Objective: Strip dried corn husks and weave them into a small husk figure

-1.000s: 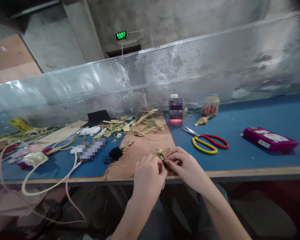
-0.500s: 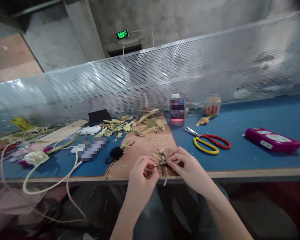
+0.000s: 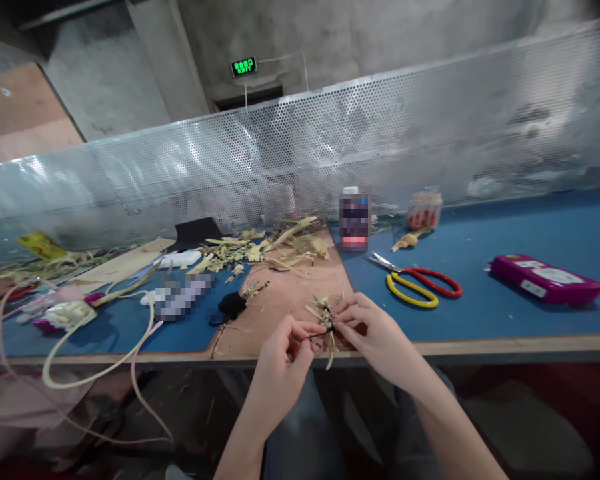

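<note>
A small bundle of pale dried husk strips point(image 3: 325, 307) is at the front edge of a reddish-brown board point(image 3: 300, 283). My right hand point(image 3: 367, 327) pinches it from the right side between thumb and fingertips. My left hand point(image 3: 286, 350) is closed on the left, its index fingertip touching or nearly touching the bundle. A thin black cord point(image 3: 317, 336) runs from the left fingers to a dark wrap at the bundle's middle. The left thumb is bent below, and the palms of both hands are hidden.
Scissors point(image 3: 415, 283) with one red and one yellow handle lie right of the board, near a purple packet point(image 3: 547, 279). A blurred bottle point(image 3: 354, 220) and a jar point(image 3: 425, 210) stand behind. Loose husk point(image 3: 300, 243), a black lump point(image 3: 233, 305) and looping tubes point(image 3: 80, 379) are leftward.
My left index finger has reached right, closer to the bundle, and the left thumb has dropped lower. My right hand and the bundle have hardly moved.
</note>
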Motion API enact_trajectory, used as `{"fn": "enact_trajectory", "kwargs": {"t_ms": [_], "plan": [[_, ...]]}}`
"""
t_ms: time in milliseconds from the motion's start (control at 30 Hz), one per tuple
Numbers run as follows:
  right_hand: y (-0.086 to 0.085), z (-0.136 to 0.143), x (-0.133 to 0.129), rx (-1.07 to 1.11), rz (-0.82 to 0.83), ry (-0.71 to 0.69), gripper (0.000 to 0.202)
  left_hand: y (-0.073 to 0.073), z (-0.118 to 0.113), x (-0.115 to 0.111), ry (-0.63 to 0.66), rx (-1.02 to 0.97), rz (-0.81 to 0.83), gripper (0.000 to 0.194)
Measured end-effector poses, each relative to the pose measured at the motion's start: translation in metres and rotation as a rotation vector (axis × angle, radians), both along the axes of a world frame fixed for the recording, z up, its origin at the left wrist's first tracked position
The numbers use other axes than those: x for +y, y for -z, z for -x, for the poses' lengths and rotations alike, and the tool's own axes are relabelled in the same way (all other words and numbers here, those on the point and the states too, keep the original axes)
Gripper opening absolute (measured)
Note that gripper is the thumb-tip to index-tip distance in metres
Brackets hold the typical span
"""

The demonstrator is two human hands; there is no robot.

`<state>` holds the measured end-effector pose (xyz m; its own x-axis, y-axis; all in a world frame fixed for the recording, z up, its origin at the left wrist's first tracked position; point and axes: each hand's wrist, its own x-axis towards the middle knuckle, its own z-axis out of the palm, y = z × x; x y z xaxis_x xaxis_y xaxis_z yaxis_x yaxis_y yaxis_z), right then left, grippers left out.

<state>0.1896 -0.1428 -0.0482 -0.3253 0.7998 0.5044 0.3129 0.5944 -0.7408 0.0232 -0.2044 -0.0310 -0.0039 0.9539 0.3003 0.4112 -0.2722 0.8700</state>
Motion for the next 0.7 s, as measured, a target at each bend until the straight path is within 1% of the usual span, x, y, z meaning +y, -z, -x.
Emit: {"fn": "enact_trajectory", "kwargs": {"t_ms": [200,300,500,600,700], "plan": [[0.002,0.002,-0.001,-0.002,-0.034,0.012,0.017,0.0,-0.001,0.001,0.063,-0.119,0.017,0.01],[0.001,0.003,-0.003,-0.019,-0.047,0.022,0.017,0.003,-0.001,0.003,0.025,-0.136,-0.005,0.009],[0.0,0.003,-0.008,-0.083,-0.068,0.054,0.014,0.007,-0.002,0.011,-0.093,0.054,-0.103,0.01],[0.0,0.001,-0.008,-0.077,-0.081,0.022,0.014,0.003,-0.002,0.017,-0.136,0.123,-0.14,0.008],[-0.001,0.001,-0.007,-0.066,-0.091,-0.038,0.015,-0.002,-0.004,0.023,-0.12,0.159,-0.133,0.006]]}}
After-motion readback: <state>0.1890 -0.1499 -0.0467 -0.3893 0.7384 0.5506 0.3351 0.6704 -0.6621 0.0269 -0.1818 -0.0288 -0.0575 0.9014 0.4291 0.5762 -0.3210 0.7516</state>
